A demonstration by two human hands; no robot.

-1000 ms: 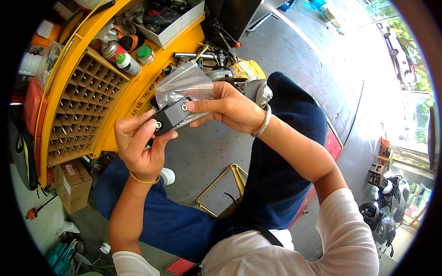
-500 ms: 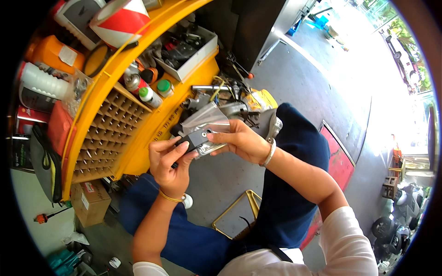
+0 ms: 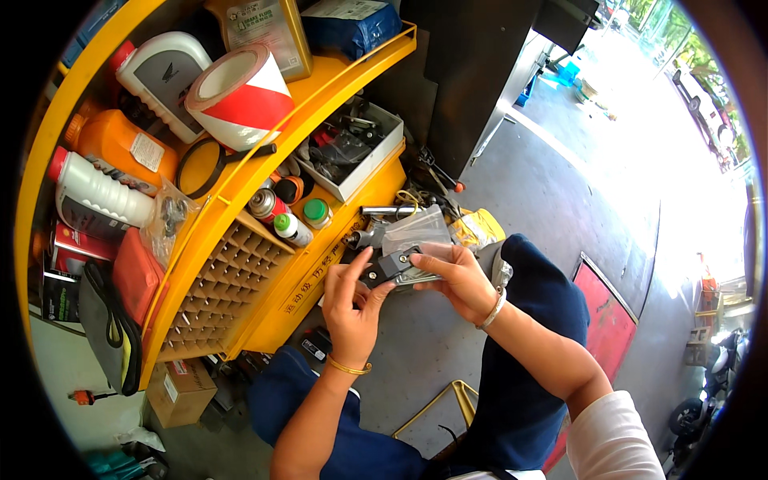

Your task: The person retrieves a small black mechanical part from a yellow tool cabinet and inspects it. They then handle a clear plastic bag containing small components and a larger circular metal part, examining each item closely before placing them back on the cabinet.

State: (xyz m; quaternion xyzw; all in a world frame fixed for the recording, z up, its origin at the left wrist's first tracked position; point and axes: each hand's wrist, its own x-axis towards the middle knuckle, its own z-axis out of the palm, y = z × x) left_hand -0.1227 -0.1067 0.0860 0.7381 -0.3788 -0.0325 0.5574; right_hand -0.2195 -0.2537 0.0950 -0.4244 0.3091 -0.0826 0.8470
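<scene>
The fingers of the left hand [image 3: 352, 312] and right hand [image 3: 464, 285] are clamped on opposite ends of the black block [image 3: 392, 267]; a clear plastic bag [image 3: 418, 230] is also held by the right. Farther left, a yellow rack [image 3: 266, 324] is seen.

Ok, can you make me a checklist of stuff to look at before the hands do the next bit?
1. Left hand gripping the dark block: ok, fingers and thumb are on one end.
2. Right hand steadying it: ok, the thumb presses near the other end.
3. Silver round fitting in view: ok, it shows on the block's face beside that thumb.
4. Clear plastic bag out of the way: not ok, it's right up against the block.
5. Underside of the block: cannot tell, it's hidden.
</scene>
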